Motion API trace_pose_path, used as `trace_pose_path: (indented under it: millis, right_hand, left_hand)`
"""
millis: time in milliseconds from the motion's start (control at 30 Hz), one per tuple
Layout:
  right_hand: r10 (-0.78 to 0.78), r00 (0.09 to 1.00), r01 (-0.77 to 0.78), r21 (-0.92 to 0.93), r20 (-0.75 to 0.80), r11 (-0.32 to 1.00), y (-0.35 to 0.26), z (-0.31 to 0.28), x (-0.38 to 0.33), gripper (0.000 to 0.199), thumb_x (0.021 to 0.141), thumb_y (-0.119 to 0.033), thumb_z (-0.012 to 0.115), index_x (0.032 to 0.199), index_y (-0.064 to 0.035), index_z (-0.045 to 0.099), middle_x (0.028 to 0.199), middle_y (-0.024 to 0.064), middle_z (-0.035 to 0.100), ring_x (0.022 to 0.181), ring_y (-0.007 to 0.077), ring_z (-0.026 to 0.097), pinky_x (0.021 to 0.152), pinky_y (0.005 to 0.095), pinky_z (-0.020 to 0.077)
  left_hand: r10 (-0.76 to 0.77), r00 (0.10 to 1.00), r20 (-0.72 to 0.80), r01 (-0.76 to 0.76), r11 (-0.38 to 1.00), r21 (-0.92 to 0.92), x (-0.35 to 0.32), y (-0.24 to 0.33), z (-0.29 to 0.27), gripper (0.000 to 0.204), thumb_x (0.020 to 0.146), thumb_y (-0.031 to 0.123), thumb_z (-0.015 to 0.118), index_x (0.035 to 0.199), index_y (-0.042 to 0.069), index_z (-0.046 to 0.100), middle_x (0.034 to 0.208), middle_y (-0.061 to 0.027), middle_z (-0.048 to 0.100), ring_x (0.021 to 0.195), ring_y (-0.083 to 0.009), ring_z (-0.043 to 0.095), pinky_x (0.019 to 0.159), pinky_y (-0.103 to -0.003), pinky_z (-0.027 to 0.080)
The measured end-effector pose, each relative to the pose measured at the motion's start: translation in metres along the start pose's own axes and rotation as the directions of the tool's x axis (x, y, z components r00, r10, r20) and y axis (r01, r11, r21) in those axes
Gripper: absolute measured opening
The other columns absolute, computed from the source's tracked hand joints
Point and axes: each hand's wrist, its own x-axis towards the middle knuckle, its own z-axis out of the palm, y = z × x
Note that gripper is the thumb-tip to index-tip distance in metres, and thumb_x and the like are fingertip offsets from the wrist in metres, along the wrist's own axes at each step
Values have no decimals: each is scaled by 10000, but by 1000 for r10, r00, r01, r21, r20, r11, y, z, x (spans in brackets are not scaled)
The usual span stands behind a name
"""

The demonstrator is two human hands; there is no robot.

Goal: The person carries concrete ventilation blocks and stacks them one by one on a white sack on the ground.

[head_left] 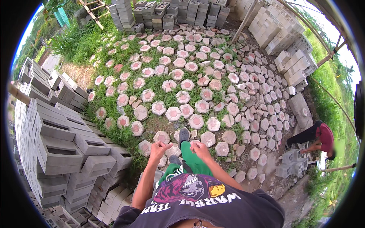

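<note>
Head view: two bare hands are seen raised in front of the body, above the ground. The left hand (159, 147) is loosely curled, its fingers bent inward, and nothing can be made out in it. The right hand (199, 148) is likewise curled into a loose fist; whether anything small is pinched in it cannot be told. The hands are held near each other, apart, with one grey shoe (184, 135) seen between and just beyond them, at the end of a green trouser leg (192, 159). A dark printed shirt (201, 201) fills the lower edge.

Under the shoe and hands lie hexagonal paving stones (173, 113), spread flat over grass and bare earth. They are too many for an exact count: several dozen pinkish-centred ones are set in loose rows on the grass, and several dozen plain grey ones are packed closer on the right. The nearest ones are just beside the shoe.

To the left, one large stack of grey hollow concrete blocks (57, 140) is piled in many courses. A second group of block stacks (167, 13) stands at the far edge, and a third, paler one (281, 38) at the upper right. At the right, one other person in a red shirt (325, 136) is bent over beside a small cluster of about five blocks (291, 161).
</note>
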Motion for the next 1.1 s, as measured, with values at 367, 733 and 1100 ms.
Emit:
trace_pose_path:
  millis: [367,733,1100]
  right_hand:
    - [-173,981,164,112,84,980,-111,-13,228,216,849,-224,664,890,-19,609,766,10,625,652,63,541,584,224,441]
    - [-101,983,112,-63,153,992,-213,6,386,363,864,-322,634,682,-9,614,629,10,604,580,62,527,539,244,411]
    - [-52,990,49,-29,-133,998,-298,56,540,459,892,-420,580,677,-18,623,602,17,585,568,89,531,566,255,420]
  left_hand:
    - [84,985,-150,-52,978,204,160,96,-3,531,764,380,758,503,62,423,493,20,423,494,-69,342,449,-301,302]
    - [-126,976,-176,68,950,-306,296,127,-68,495,981,444,376,972,12,618,907,-94,666,816,-184,644,740,-310,493]
    - [-41,998,44,48,984,-170,522,236,-149,669,987,458,170,1143,-20,611,1027,-133,674,902,-219,628,842,-343,454]
